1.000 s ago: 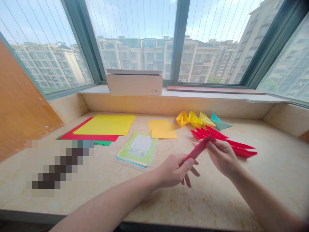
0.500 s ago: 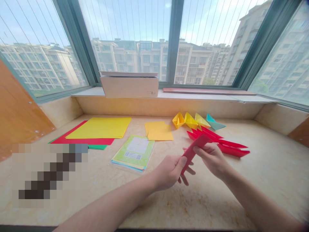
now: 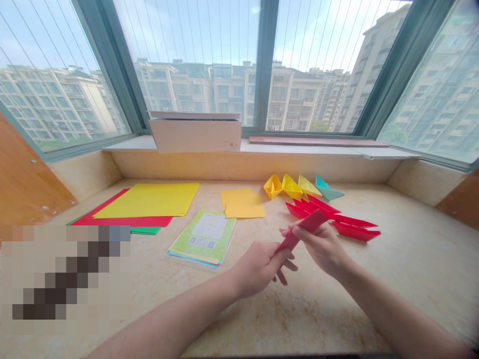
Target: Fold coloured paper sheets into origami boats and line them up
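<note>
A narrow folded strip of red paper (image 3: 307, 223) is held above the counter between both hands. My left hand (image 3: 258, 267) grips its lower end, the thumb on top and the fingers underneath. Closer to the upper end, my right hand (image 3: 324, 244) pinches the strip with its thumb on the near face. Just behind it lie several red folded paper boats (image 3: 355, 230), partly hidden by the strip and my right hand. Farther back stand yellow paper boats (image 3: 292, 186) and a turquoise paper boat (image 3: 328, 189) in a row.
Orange-yellow paper squares (image 3: 245, 204) and a green-covered paper packet (image 3: 202, 239) lie left of my hands. Large yellow sheets (image 3: 149, 199) rest on red and green ones at the left. A white box (image 3: 196, 134) sits on the window ledge. A blurred patch hides the lower left.
The view has shifted slightly, so things appear a little farther left. My left hand's grip has moved slightly along the red strip; both hands still hold it.
</note>
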Motion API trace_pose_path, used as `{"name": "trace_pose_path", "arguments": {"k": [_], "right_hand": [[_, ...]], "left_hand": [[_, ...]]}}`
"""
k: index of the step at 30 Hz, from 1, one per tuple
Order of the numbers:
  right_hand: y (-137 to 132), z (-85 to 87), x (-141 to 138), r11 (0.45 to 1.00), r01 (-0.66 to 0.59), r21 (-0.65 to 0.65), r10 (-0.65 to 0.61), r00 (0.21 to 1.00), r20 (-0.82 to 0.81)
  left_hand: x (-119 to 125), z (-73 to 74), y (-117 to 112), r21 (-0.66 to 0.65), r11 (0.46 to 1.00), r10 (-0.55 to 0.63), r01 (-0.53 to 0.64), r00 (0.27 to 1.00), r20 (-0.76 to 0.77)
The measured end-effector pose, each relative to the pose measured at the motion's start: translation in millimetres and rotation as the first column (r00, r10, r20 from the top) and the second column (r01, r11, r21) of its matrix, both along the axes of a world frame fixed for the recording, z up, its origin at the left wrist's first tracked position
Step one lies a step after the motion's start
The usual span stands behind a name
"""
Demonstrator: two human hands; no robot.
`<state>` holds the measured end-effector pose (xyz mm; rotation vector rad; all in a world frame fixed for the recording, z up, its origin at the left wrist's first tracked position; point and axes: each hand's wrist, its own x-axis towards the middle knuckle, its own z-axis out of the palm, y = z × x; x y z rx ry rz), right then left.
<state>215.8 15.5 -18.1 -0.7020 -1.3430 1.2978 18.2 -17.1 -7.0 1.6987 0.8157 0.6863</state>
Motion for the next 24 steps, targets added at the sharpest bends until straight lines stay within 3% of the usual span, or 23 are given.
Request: {"name": "trace_pose_path", "arguments": {"k": [7, 14, 19, 24], "right_hand": [[-7.6, 6.4, -5.8, 0.978, -0.192, -0.08, 0.203, 0.964, 0.174], [-9.4, 5.6, -6.7, 0.987, -0.146, -0.072, 0.157, 0.972, 0.177], [-2.3, -0.4, -2.7, 0.999, -0.015, -0.045, 0.017, 0.999, 0.034], [0.0, -0.1, 0.3, 0.998, -0.022, -0.055, 0.02, 0.999, -0.044]], "left_hand": [[0.1, 1.0, 2.0, 0.016, 1.0, -0.007, 0.007, 0.999, -0.034], [3.2, 6.1, -2.9, 0.004, 1.0, -0.011, 0.012, 0.998, -0.055], [0.1, 4.9, 0.8, 0.001, 1.0, -0.029, 0.029, 0.996, -0.084], [-3.4, 7.8, 0.8, 0.004, 0.998, -0.06, 0.061, 0.993, -0.099]]}}
